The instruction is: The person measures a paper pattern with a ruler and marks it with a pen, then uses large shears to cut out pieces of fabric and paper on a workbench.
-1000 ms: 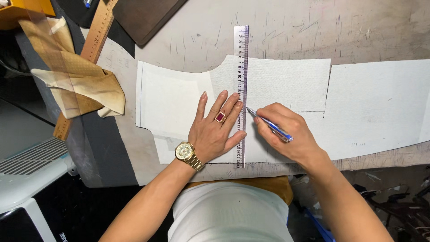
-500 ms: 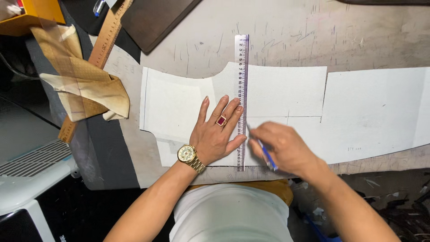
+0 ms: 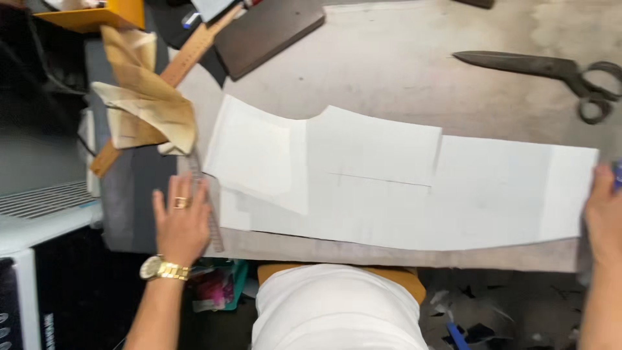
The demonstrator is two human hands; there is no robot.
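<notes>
Left hand (image 3: 183, 223): lay flat, fingers spread, palm down on a clear ruler (image 3: 207, 207) at the near left edge of the bench (image 3: 389, 71). It pressed on the ruler and gripped nothing. A ring sat on one finger and a gold watch (image 3: 162, 268) on the wrist.

Ruler: lay near to far just left of the paper pattern (image 3: 389, 188), partly under the fingers; its far end reached toward the tan cloth (image 3: 146, 104).

Right hand (image 3: 606, 217): showed only in part at the right edge of the view, touching the right end of the paper pattern. A bit of blue pen (image 3: 617, 175) showed at its far side; how far the fingers were closed could not be told.

Paper pattern: a long white sheet made of overlapping pieces, spread flat across the middle of the bench from left to right, with a curved cut at its far left part and a faint drawn line across the middle.

Scissors (image 3: 551, 68): large and dark, lay flat at the far right of the bench, well apart from both hands, blades pointing left.

Wooden ruler (image 3: 175, 71): ran slantwise at the far left, partly under the tan cloth.

Dark board (image 3: 269, 32): lay at the far edge, left of centre.

Yellow box (image 3: 97, 14): stood at the far left corner.
</notes>
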